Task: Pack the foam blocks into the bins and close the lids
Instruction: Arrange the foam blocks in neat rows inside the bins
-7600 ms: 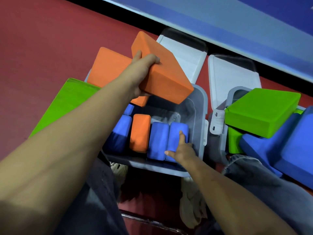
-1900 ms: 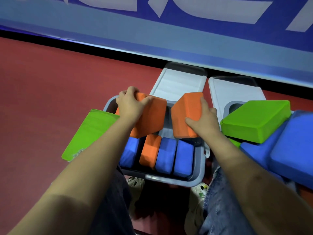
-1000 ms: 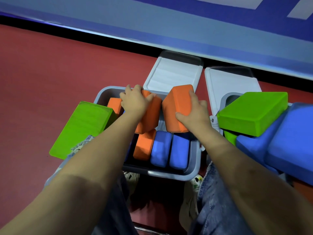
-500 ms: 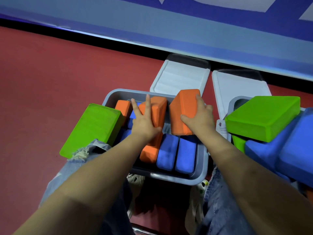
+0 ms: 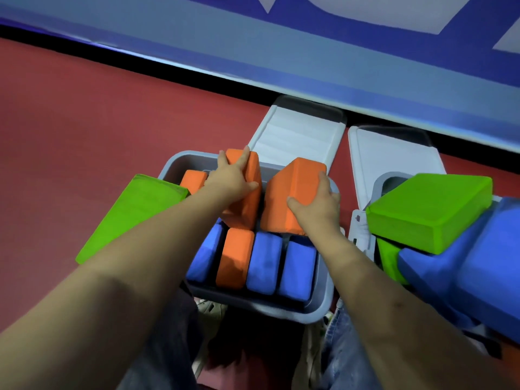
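Observation:
A grey bin (image 5: 323, 308) stands on the floor between my knees. Its front row holds blue foam blocks (image 5: 264, 263) and one orange block (image 5: 235, 258) set on edge. My left hand (image 5: 232, 180) grips an upright orange block (image 5: 247, 192) in the back half of the bin. My right hand (image 5: 316, 205) holds a second, tilted orange block (image 5: 292, 192) beside it. A third orange block (image 5: 192, 178) sits in the bin's back left corner. The bin's white lid (image 5: 295, 136) lies open behind it.
A green block (image 5: 132, 215) leans against the bin's left side. A second bin (image 5: 385, 181) at the right is heaped with a green block (image 5: 427, 209) and blue blocks (image 5: 472, 274), its lid (image 5: 391, 153) open. A blue wall runs behind; red floor lies to the left.
My left hand went from resting with spread fingers on the orange block to gripping its top. The block stands more upright and farther back. The right hand keeps its block.

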The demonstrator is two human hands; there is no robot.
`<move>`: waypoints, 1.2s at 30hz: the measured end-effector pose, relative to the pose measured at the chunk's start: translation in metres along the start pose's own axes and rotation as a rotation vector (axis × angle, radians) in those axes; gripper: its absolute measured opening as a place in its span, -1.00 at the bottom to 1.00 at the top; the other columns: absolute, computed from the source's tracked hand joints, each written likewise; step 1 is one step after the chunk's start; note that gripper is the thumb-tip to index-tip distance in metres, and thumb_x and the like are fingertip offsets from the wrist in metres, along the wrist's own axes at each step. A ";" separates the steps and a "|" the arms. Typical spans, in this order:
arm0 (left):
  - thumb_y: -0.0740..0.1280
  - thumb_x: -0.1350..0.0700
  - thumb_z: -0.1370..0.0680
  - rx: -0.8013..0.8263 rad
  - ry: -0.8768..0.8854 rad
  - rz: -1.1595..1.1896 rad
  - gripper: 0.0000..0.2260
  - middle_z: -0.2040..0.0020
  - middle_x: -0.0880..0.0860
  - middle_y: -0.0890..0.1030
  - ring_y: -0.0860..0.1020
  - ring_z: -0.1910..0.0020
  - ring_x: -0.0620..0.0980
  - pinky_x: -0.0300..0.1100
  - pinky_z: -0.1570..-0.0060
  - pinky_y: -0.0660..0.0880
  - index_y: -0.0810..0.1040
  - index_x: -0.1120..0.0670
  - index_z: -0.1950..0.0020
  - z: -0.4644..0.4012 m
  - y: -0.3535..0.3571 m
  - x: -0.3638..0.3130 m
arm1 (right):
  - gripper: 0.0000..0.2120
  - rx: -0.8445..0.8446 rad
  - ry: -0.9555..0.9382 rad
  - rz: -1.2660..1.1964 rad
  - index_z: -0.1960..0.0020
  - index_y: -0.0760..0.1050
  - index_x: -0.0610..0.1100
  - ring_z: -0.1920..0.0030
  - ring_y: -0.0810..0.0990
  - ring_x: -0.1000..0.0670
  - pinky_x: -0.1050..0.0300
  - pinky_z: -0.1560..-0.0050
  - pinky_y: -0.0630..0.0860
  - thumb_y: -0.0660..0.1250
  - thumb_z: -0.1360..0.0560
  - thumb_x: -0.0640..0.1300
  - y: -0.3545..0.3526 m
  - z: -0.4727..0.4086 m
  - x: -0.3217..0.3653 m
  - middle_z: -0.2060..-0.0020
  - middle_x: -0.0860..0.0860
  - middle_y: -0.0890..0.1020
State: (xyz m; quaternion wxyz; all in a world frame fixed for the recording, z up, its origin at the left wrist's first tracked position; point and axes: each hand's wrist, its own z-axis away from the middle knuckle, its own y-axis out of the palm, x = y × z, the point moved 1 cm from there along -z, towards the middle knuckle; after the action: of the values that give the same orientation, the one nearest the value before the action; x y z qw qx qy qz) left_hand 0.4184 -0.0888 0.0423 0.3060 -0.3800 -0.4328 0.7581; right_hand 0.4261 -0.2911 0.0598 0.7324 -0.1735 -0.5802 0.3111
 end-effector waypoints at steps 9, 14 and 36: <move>0.22 -0.16 -0.58 0.229 -0.013 0.088 -0.28 -0.51 0.18 -0.41 0.14 -0.49 0.31 0.04 -0.44 0.18 -0.23 -0.20 -0.54 -0.024 0.047 0.011 | -0.15 0.004 0.025 0.040 -0.53 -0.05 0.07 -0.19 0.43 -0.21 -0.03 -0.17 0.49 0.40 -0.42 0.06 0.030 -0.010 -0.001 -0.27 -0.16 0.24; 0.29 0.04 -0.58 0.383 0.007 0.153 -0.25 -0.52 0.22 -0.34 -0.02 -0.55 0.19 -0.09 -0.40 0.21 -0.19 -0.16 -0.55 -0.021 0.059 0.017 | -0.15 0.015 0.042 0.053 -0.51 -0.05 0.11 -0.19 0.41 -0.24 -0.06 -0.13 0.50 0.39 -0.40 0.11 0.043 -0.024 0.001 -0.26 -0.15 0.23; 0.02 -0.32 -0.57 0.394 -0.118 -0.281 -0.38 -0.55 0.05 -0.32 -0.24 -0.53 0.19 0.30 -0.43 -0.10 -0.40 -0.39 -0.40 -0.036 0.089 0.045 | -0.08 0.572 0.121 0.086 -0.42 -0.41 0.33 -0.18 0.53 -0.14 -0.09 0.02 0.61 0.32 -0.50 0.08 0.097 -0.070 -0.050 -0.39 -0.06 0.34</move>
State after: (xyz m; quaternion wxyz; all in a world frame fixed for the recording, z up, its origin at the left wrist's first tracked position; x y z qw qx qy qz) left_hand 0.4134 -0.0771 -0.0634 0.4509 -0.2042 -0.3425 0.7985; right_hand 0.4621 -0.2445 -0.0558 0.7711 -0.0027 -0.4161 0.4818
